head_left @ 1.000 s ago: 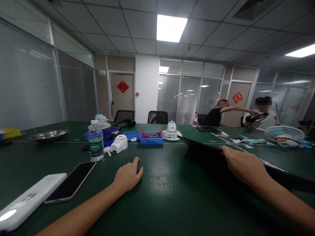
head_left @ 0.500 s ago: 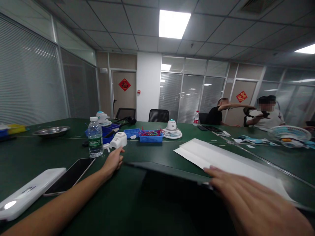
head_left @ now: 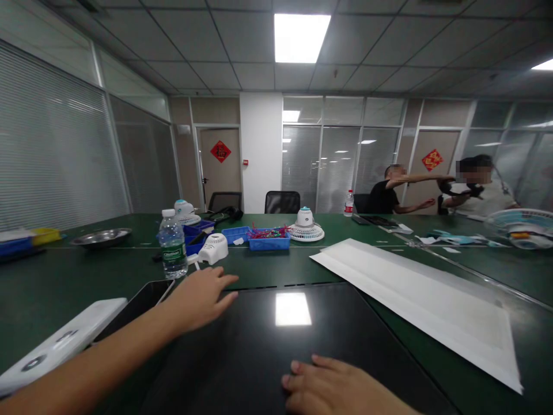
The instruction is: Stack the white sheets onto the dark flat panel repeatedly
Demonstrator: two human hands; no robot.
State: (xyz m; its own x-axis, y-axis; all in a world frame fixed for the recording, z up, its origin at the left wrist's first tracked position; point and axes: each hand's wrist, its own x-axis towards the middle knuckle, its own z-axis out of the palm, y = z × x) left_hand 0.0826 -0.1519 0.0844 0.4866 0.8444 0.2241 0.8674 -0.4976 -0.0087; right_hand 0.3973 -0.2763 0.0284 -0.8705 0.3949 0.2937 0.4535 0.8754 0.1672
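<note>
A large, flat black panel with a glossy face lies on the green table in front of me, mirroring a ceiling light. Over its far left corner is my left hand, fingers spread and holding nothing. My right hand rests palm down at the panel's near middle, its fingers stretched out; the wrist is cut off by the lower edge. Just beyond my left hand sit a white plastic fan housing and a water bottle. A dark phone lies partly behind my left forearm.
White sheets lie to the right of the panel. A blue tray of coloured wires and a small fan stand beyond. Left are a white device and a metal dish. Two people sit at far right.
The black panel has gone from tilted up to lying flat. My right hand has let go of its edge and come down onto it; my left hand has opened and moved over its corner.
</note>
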